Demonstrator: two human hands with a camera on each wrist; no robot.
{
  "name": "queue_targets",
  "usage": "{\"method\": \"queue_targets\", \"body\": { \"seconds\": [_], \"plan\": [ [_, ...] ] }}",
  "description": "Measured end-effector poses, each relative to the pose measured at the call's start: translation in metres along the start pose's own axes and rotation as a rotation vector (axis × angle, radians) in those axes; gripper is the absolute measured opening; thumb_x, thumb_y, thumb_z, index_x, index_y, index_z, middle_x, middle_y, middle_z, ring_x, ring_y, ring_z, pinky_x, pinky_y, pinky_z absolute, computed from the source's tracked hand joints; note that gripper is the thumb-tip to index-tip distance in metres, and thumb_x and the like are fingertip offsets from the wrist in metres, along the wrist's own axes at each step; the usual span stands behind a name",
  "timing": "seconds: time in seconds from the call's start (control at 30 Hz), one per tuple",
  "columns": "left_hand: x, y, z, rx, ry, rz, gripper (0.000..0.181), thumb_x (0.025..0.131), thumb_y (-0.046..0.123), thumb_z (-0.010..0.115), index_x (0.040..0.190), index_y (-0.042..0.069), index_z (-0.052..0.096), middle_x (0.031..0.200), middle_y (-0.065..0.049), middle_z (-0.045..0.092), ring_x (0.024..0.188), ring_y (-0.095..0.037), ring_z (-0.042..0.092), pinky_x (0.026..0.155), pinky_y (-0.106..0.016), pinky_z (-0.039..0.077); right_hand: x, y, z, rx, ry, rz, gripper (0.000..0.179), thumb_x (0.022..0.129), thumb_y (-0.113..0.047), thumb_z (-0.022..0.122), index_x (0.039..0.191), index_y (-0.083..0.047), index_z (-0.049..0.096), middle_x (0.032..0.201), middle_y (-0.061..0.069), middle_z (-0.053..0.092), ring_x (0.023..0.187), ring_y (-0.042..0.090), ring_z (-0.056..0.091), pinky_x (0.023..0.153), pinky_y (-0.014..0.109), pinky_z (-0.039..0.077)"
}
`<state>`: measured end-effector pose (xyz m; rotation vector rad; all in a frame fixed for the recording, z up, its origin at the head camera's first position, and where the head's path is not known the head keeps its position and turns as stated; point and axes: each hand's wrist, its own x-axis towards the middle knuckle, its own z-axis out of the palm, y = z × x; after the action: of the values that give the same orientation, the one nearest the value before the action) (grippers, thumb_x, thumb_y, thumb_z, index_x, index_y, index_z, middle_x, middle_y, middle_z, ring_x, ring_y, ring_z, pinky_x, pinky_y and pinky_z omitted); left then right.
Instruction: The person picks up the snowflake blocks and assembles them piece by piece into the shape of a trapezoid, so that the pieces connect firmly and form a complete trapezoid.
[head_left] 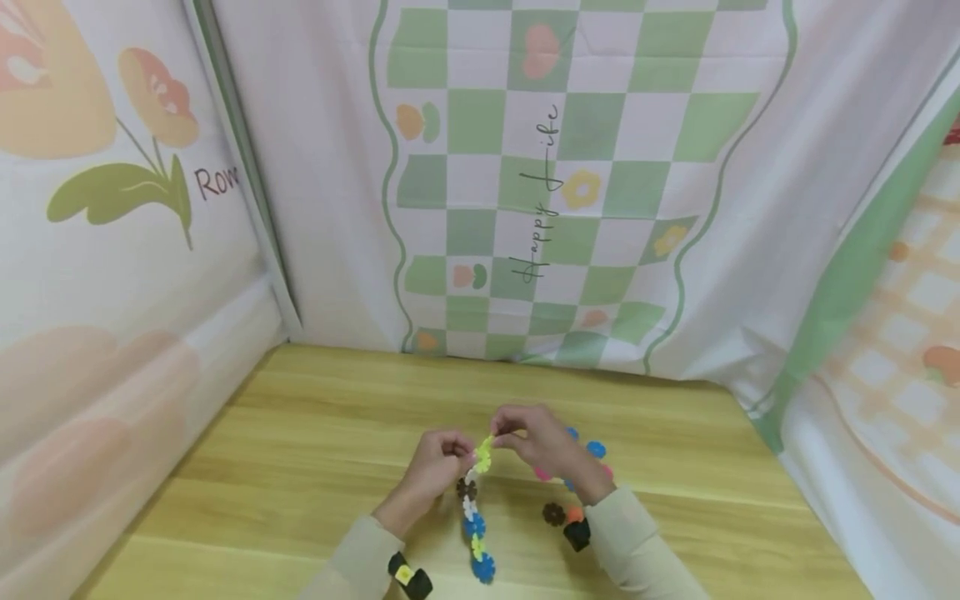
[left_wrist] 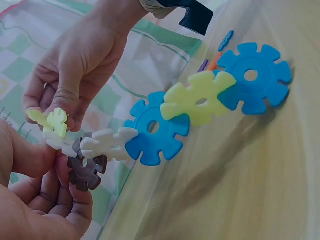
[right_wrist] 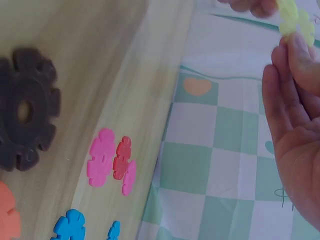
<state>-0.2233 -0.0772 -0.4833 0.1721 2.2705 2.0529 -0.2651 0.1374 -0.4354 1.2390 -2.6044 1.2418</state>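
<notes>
A chain of notched, flower-shaped interlocking discs (head_left: 474, 525) runs from my hands toward the table's near edge. In the left wrist view it has a blue disc (left_wrist: 256, 79), a yellow one (left_wrist: 192, 102), another blue one (left_wrist: 150, 142), white ones and a brown one (left_wrist: 86, 174). My left hand (head_left: 435, 462) pinches the chain near its upper end, by a white disc (left_wrist: 59, 143). At that end, two yellow discs (right_wrist: 288, 17) meet at an angle. My right hand (head_left: 542, 437) holds the outer yellow disc between thumb and fingers.
Loose discs lie on the wooden table (head_left: 337, 417) around the right forearm: a dark brown one (head_left: 553, 514), an orange one (head_left: 575, 514), a blue one (head_left: 596, 449), a pink one (right_wrist: 101, 157) and a red one (right_wrist: 121, 157). Patterned cloth (head_left: 480, 192) hangs behind the table.
</notes>
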Motion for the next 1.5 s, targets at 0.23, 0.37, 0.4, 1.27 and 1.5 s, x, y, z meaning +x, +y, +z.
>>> {"method": "queue_targets", "body": {
  "seconds": [0.23,0.37,0.4,1.27,1.5],
  "plan": [
    [-0.002,0.001,-0.002,0.018,0.04,0.002,0.008,0.086,-0.004,0.073,0.095,-0.003,0.072,0.083,-0.004,0.066,0.077,-0.015,0.06,0.068,-0.019,0.053,0.0,0.0,0.004,-0.024,0.038,0.027,0.007,0.096,-0.009,0.075,0.101,-0.012,0.072,0.098,0.001,0.076,0.094,0.013,0.074,0.089,0.034,0.064],
    [0.0,0.001,-0.003,0.023,0.058,0.006,0.007,0.089,-0.002,0.074,0.096,-0.002,0.072,0.084,-0.003,0.068,0.078,-0.015,0.062,0.071,-0.02,0.054,-0.005,0.001,-0.004,-0.066,0.023,0.073,0.016,0.098,-0.014,0.076,0.113,-0.01,0.072,0.107,0.007,0.078,0.1,0.02,0.075,0.093,0.04,0.064],
    [0.001,0.001,-0.003,0.025,0.06,0.006,0.007,0.089,-0.001,0.075,0.096,-0.002,0.073,0.085,-0.003,0.068,0.079,-0.015,0.062,0.072,-0.02,0.054,-0.007,0.002,-0.007,-0.078,0.013,0.092,0.018,0.098,-0.015,0.076,0.114,-0.01,0.072,0.108,0.009,0.078,0.101,0.021,0.076,0.093,0.041,0.064],
    [0.002,-0.005,-0.004,0.013,0.067,0.008,0.011,0.089,0.001,0.076,0.099,-0.002,0.073,0.089,-0.007,0.07,0.08,-0.016,0.063,0.072,-0.02,0.056,-0.095,0.016,-0.018,-0.157,-0.28,0.168,0.02,0.087,-0.015,0.084,0.104,-0.01,0.075,0.094,-0.003,0.071,0.083,0.002,0.061,0.072,0.019,0.057],
    [0.002,-0.005,-0.002,0.014,0.061,0.021,0.009,0.09,0.001,0.076,0.098,-0.001,0.073,0.087,-0.006,0.069,0.08,-0.016,0.063,0.071,-0.02,0.055,-0.089,0.018,-0.017,-0.069,-0.257,0.27,0.016,0.09,-0.009,0.081,0.098,-0.013,0.068,0.094,-0.003,0.071,0.084,0.002,0.064,0.073,0.019,0.057]
  ]
}}
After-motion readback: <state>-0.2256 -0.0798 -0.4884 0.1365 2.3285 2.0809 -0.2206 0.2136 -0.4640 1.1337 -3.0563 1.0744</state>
